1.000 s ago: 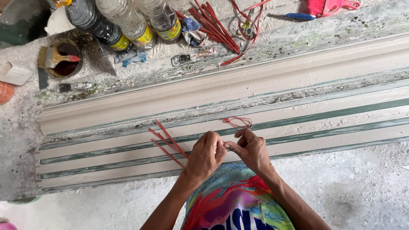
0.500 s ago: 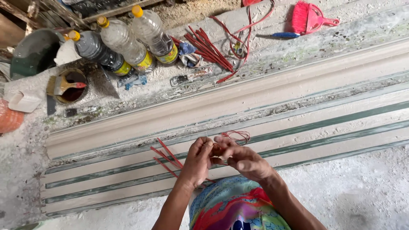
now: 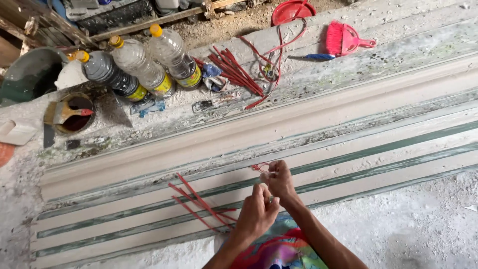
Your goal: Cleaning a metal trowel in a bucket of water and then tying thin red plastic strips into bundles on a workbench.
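Note:
My left hand (image 3: 257, 215) and my right hand (image 3: 280, 180) meet over a long white plaster moulding (image 3: 209, 144) with green grooves. Between the fingers of both hands runs a thin red cord (image 3: 261, 168), looped just above my right thumb. Several loose red strips (image 3: 198, 203) lie across the grooves to the left of my left hand. My knees in bright multicoloured cloth (image 3: 279, 251) show at the bottom edge.
Beyond the moulding lie three plastic bottles (image 3: 142, 67), a bundle of red strips (image 3: 235, 69), a tangle of red cord (image 3: 271, 55), a pink hand brush (image 3: 343, 39), a red bowl (image 3: 293, 10), a tin with a paintbrush (image 3: 69, 112) and a grey basin (image 3: 27, 74).
The view has tilted, so the far clutter now shows more. My hands have drawn closer together on the red cord, the right one lifted above the left.

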